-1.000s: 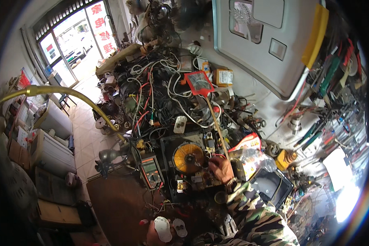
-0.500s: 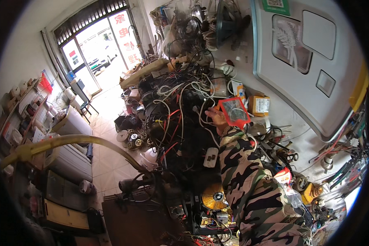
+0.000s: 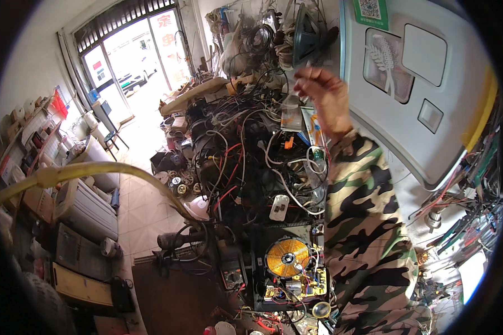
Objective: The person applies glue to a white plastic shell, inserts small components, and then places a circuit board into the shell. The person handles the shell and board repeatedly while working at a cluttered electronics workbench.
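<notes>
Green camo sleeve (image 3: 369,223) stretches fwd, R hand (image 3: 328,103) angled L.

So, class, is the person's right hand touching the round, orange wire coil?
No, the right hand is well clear of the coil, far higher in the picture.

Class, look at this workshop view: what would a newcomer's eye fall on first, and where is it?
Probably the raised right hand at upper centre, with its camouflage sleeve running down to the lower right. The round golden coil in a black case, below the centre, also stands out. So do the curved yellow tube across the left and the dark tangle of cables mid-picture.
</notes>
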{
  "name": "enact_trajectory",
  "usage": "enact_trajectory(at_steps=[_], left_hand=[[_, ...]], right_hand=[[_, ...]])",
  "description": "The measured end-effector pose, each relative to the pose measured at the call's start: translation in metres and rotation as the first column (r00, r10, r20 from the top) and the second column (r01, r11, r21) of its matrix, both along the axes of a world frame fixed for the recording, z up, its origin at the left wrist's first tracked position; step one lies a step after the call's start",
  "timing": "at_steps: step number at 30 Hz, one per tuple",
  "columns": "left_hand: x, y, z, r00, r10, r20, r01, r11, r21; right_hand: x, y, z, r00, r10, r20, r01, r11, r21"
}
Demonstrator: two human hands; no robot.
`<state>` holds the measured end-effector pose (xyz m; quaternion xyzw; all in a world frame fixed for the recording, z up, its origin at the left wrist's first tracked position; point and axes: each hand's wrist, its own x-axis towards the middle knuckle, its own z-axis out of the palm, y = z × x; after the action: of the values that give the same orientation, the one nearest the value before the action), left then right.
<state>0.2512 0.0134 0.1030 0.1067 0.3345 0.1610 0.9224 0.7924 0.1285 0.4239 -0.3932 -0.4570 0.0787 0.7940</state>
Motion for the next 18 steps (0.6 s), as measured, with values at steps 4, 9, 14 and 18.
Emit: enact_trajectory(at_steps=[4, 9, 14, 18], left_hand=[[-0.014, -0.015, -0.004, 0.999, 0.028, 0.027, -0.028, 1.0, -0.007], [-0.044, -0.042, -0.015, 0.989, 0.112, 0.096, -0.11, 0.994, -0.024], [-0.052, -0.041, -0.042, 0.95, 0.009, 0.313, 0.039, 0.989, -0.146], [-0.071, -0.051, -0.031, 0.982, -0.005, 0.189, 0.017, 0.998, -0.064]], right_hand=[[-0.035, -0.04, 0.067, 0.977, 0.024, 0.214, -0.052, 0.991, 0.126], [-0.11, -0.077, 0.139, 0.947, -0.049, 0.317, -0.054, 0.95, 0.307], [-0.17, -0.199, 0.199, 0.765, -0.156, 0.625, -0.132, 0.912, 0.388], [-0.193, -0.22, 0.217, 0.614, -0.173, 0.77, -0.155, 0.93, 0.333]])
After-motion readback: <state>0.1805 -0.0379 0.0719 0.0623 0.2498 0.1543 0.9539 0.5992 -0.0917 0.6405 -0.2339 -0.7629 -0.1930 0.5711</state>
